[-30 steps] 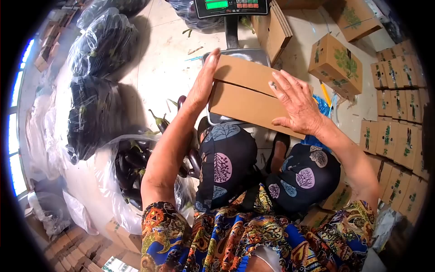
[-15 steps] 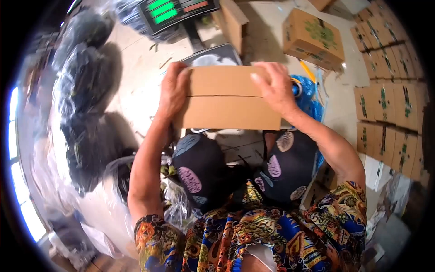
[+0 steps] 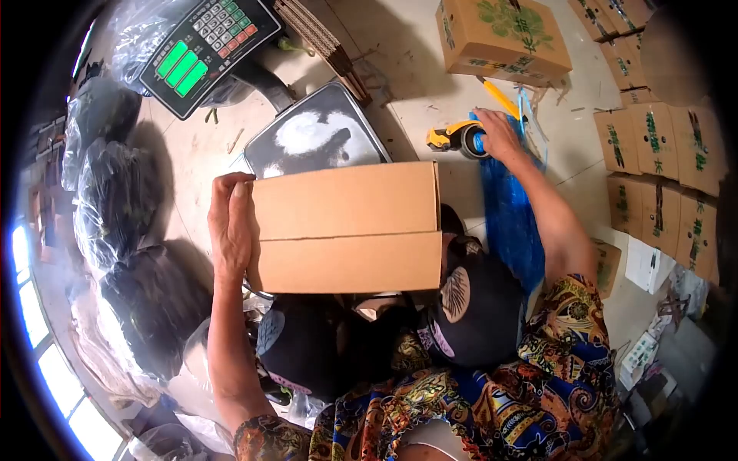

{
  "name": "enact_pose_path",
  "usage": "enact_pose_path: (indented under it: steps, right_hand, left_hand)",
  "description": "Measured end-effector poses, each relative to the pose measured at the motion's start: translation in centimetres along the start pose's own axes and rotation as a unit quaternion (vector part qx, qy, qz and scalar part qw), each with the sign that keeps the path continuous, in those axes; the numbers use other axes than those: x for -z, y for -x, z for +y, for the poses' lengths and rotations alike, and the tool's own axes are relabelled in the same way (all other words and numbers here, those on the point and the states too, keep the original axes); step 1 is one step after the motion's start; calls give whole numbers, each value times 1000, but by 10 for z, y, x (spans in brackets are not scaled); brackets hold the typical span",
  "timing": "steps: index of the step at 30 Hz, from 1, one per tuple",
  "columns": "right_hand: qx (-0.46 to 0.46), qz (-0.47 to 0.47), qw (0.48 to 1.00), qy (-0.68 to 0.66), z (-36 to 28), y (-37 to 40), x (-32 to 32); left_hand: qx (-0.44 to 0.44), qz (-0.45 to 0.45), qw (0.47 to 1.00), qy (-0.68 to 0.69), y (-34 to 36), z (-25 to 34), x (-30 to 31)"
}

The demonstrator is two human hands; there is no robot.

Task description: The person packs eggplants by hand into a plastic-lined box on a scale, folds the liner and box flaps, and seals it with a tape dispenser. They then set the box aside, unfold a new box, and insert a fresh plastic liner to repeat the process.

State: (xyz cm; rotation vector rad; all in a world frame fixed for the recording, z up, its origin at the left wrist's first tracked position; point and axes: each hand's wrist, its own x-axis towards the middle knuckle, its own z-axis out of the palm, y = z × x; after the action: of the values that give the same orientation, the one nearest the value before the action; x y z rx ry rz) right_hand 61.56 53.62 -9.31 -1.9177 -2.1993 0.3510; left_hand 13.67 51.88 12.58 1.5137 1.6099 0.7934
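A plain cardboard box (image 3: 346, 203), its two top flaps meeting along a seam, sits in front of my knees at the near edge of the scale platform (image 3: 315, 134). Curled round the box's left edge is my left hand (image 3: 232, 219), thumb on top. My right hand (image 3: 501, 137) is out to the right, off the box, with its fingers closed on a yellow and black tape dispenser (image 3: 444, 138) lying on the floor. Part of the dispenser is under my fingers. Blue plastic (image 3: 507, 215) lies beneath and beside that hand.
The scale's lit display (image 3: 183, 69) stands at upper left, beside folded cardboard (image 3: 327, 46). Bagged dark bundles (image 3: 115, 200) line the left side. A printed carton (image 3: 503, 38) stands at the top, and stacked cartons (image 3: 653, 146) fill the right. Behind the dispenser lies a yellow-handled tool (image 3: 501, 98).
My right hand has left the box and reached right to the tape dispenser. The left hand stays on the box. The view has shifted, showing more of the scale.
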Motion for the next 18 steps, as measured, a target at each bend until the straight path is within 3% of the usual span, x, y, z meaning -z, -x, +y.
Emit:
enact_pose_path:
  steps: [4,7,11,12,13,14,15,16,18]
  right_hand:
    - [30,-58,989,133,-2,-3,-35]
    - [-14,-123,984,125,-16,-3,-40]
    - [-103,-71,991,-48,-25,8,-36]
    - [-217,-103,965,-103,-36,6,-12]
    - [-260,-4,945,-200,-50,12,34]
    - [-169,107,946,-255,-43,17,47]
    - [-149,133,920,-336,-61,20,80]
    - [-156,160,854,-470,-75,19,101]
    - [-188,95,763,-611,-99,17,153]
  left_hand:
    - [31,0,999,29,0,-9,0]
    - [45,5,998,48,1,-8,1]
    - [55,1,995,82,1,-8,-1]
    - [43,-3,997,66,0,-2,-3]
    - [27,-1,998,56,1,1,0]
    - [-7,5,998,57,0,-7,-1]
    - [-10,4,998,69,-2,-10,-2]
    - [-10,7,997,79,-1,-11,-2]
    - [5,6,997,81,2,-6,1]
